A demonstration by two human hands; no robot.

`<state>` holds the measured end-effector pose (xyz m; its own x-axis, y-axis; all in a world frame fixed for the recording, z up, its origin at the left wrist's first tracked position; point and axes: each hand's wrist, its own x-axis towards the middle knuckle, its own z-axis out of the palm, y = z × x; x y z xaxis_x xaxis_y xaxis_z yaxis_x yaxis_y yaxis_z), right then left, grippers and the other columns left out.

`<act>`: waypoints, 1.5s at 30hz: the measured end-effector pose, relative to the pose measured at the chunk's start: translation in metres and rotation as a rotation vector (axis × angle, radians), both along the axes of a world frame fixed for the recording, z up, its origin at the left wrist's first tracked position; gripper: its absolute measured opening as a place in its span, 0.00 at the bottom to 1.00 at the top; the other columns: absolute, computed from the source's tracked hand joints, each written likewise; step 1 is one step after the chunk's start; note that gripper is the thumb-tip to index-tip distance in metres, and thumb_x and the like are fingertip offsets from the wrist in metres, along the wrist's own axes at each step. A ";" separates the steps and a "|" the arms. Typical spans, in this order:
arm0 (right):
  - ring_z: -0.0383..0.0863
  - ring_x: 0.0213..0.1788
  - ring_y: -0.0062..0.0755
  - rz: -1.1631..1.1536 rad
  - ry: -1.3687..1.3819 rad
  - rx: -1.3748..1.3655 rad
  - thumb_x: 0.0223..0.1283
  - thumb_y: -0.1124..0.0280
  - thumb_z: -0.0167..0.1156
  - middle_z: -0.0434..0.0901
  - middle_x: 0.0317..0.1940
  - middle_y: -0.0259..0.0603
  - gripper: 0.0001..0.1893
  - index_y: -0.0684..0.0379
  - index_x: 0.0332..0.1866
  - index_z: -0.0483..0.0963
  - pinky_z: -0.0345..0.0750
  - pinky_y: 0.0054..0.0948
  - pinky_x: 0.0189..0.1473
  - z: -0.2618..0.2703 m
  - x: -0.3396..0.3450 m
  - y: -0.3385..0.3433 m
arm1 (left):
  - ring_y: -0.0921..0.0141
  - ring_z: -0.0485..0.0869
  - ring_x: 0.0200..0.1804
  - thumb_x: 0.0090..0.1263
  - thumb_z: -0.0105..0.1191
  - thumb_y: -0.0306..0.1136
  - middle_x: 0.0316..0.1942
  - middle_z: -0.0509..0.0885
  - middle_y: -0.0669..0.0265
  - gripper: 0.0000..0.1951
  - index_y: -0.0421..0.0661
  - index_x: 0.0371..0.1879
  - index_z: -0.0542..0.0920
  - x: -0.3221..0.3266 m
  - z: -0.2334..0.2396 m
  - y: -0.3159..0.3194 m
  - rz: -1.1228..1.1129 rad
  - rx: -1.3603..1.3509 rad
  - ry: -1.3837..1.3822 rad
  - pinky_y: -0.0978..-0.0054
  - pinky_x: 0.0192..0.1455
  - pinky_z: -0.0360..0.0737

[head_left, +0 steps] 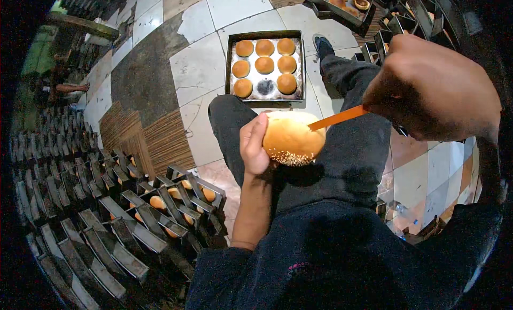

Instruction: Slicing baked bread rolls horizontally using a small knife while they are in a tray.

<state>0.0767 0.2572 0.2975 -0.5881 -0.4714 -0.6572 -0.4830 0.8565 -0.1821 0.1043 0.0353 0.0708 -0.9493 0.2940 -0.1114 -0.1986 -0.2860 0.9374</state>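
My left hand (254,143) holds a round golden bun (294,137) above my lap, thumb along its side. White sesame seeds cover the bun's edge nearest me. A flat, narrow orange strip-like tool (340,116) juts from my right hand (437,87), which is closed around its other end. The tool's tip meets the upper right of the bun; whether it has gone in, I cannot tell. Beyond my knees, a square metal baking tray (254,75) lies on the floor. Several browned buns (264,64) sit in rows on it, with a dark round patch (265,86) among them.
Stacked metal baking pans (132,246) crowd the left side, some with buns (157,202) inside. Another bun tray (320,9) and more pans (421,13) stand at upper right. Clear plastic bottles (400,213) lie at right. Someone's bare foot (78,88) shows far left.
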 end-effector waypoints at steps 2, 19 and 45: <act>0.79 0.23 0.28 -0.301 -0.114 0.033 0.54 0.72 0.60 0.78 0.28 0.40 0.06 0.61 0.35 0.80 0.74 0.22 0.24 0.000 -0.002 0.039 | 0.69 0.83 0.34 0.77 0.34 0.42 0.36 0.84 0.59 0.22 0.35 0.40 0.79 -0.004 -0.005 0.000 0.030 0.145 -0.084 0.74 0.41 0.78; 0.78 0.23 0.38 -0.077 0.486 -0.375 0.47 0.75 0.63 0.74 0.16 0.40 0.04 0.61 0.30 0.80 0.74 0.33 0.32 -0.034 0.017 0.012 | 0.62 0.82 0.46 0.74 0.35 0.45 0.45 0.82 0.57 0.22 0.39 0.48 0.76 -0.020 -0.018 0.000 0.221 0.681 -0.370 0.64 0.53 0.78; 0.80 0.30 0.50 -0.140 0.444 -0.441 0.34 0.84 0.59 0.78 0.28 0.54 0.17 0.67 0.38 0.78 0.77 0.36 0.36 -0.071 0.011 0.000 | 0.59 0.80 0.52 0.74 0.32 0.44 0.49 0.80 0.58 0.22 0.42 0.52 0.74 -0.048 -0.039 -0.008 0.384 0.863 -0.396 0.57 0.55 0.77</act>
<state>0.0882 0.2571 0.2268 -0.8352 -0.5409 -0.0989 -0.4823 0.8071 -0.3406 0.0564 0.0271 0.0322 -0.9373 0.1065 -0.3317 -0.2022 -0.9417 0.2690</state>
